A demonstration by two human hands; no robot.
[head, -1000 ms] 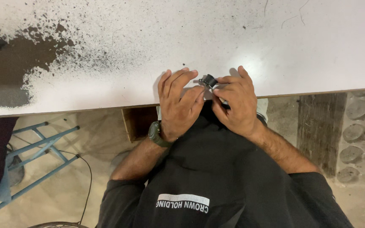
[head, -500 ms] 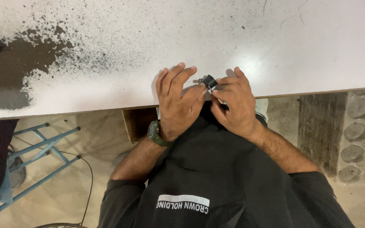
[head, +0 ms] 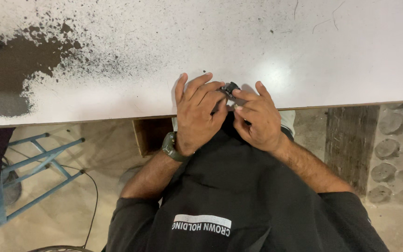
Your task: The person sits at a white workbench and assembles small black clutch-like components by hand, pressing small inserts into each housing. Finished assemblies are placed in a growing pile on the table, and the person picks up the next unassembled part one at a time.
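- A small black object with a metallic glint (head: 231, 88) is seen pinched between the fingertips of both hands, right at the near edge of the white-topped bench (head: 332, 51); its exact kind cannot be told, since most of it is covered by fingers.
- The left hand (head: 198, 114) is laid with its back to the camera, fingers curled over and closed against the small object from the left side.
- The right hand (head: 256, 117) is held just beside the left, its index finger and thumb closed on the same object from the right; the two hands are touching at the fingertips.
- A dark green wristwatch (head: 170, 145) is worn on the left wrist.
- Both forearms are drawn in close over a black garment with a white printed patch (head: 239, 196), worn by the person.
- The bench surface is marked by a large patch of worn, dark, speckled paint (head: 19, 65) at its far left, well apart from the hands.
- Below the bench edge, a light blue metal frame (head: 38, 161) is seen on the pale floor at the left, and a dark wooden post (head: 348, 140) stands at the right, next to grey rounded shapes (head: 397, 149).
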